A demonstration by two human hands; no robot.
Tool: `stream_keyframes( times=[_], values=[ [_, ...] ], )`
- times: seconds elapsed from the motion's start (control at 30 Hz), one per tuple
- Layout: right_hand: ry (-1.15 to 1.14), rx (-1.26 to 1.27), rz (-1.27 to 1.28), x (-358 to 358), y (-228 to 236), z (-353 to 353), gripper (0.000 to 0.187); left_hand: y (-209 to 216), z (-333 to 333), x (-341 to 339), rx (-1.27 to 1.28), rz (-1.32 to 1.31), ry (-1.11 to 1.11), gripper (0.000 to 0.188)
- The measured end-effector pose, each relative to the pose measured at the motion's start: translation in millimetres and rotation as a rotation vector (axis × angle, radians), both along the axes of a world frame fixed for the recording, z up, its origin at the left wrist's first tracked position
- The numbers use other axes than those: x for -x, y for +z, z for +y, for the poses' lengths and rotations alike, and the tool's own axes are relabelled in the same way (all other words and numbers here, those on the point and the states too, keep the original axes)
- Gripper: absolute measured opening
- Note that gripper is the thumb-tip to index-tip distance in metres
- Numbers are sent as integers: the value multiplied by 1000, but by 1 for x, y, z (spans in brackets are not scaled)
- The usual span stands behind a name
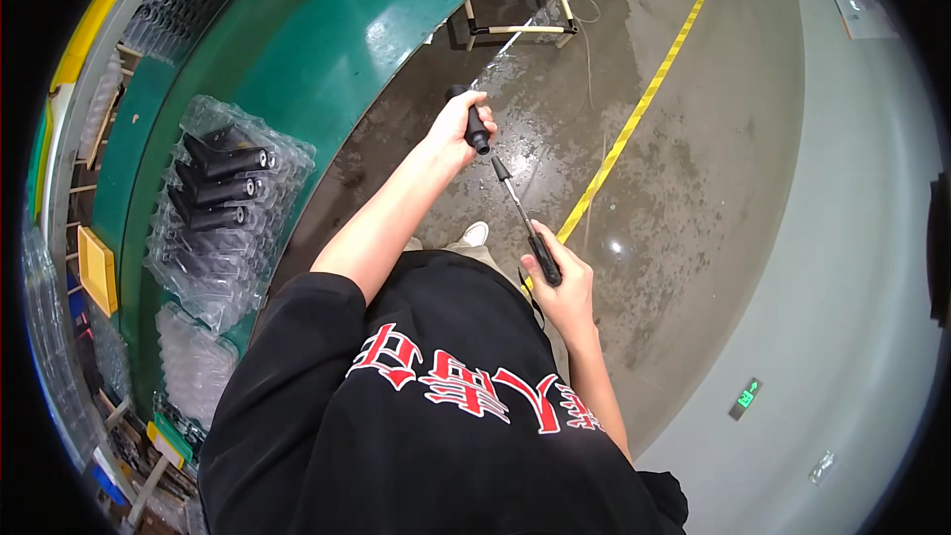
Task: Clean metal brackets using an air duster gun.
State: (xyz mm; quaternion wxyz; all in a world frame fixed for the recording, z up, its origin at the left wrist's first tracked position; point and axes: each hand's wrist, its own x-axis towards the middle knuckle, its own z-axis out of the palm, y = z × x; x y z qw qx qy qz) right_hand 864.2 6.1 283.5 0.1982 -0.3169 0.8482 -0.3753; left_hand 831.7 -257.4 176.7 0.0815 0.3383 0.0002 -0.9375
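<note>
My left hand [459, 131] is wrapped round a black tubular part [478, 137], its open-looking round end turned toward me. In my right hand [570, 287] is a black-handled tool [514, 200] with a thin metal shaft and a dark cone-shaped tip. The tip points up at the end of the black part, with a small gap between them. A dark cord or strap hangs by the tool's handle. To my left, several similar black bent parts [220, 190] lie in a clear plastic tray [213, 287] on the green worktop.
The green worktop [297, 50] curves along my left. More clear trays [193, 362] and a yellow bin [97, 270] stand there. A pipe frame [520, 30] sits on the wet-looking floor ahead. Yellow tape [649, 94] crosses the floor, and a grey wall [842, 238] is at right.
</note>
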Motion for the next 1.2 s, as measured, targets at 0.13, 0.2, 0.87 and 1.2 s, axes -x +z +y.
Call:
stream_keyframes(
  times=[0.13,0.2,0.87,1.2],
  values=[
    [6,-32,1,3,0,-6,40,-13,3,1,35,-32,30,14],
    [-15,11,34,3,-2,-6,39,-13,7,1,161,-74,-14,15],
    [-120,-91,-47,20,0,14,31,-10,37,-8,1445,-504,-444,25],
    [-134,-179,-94,65,-12,35,33,-16,62,-41,2024,-582,-789,32]
  ],
)
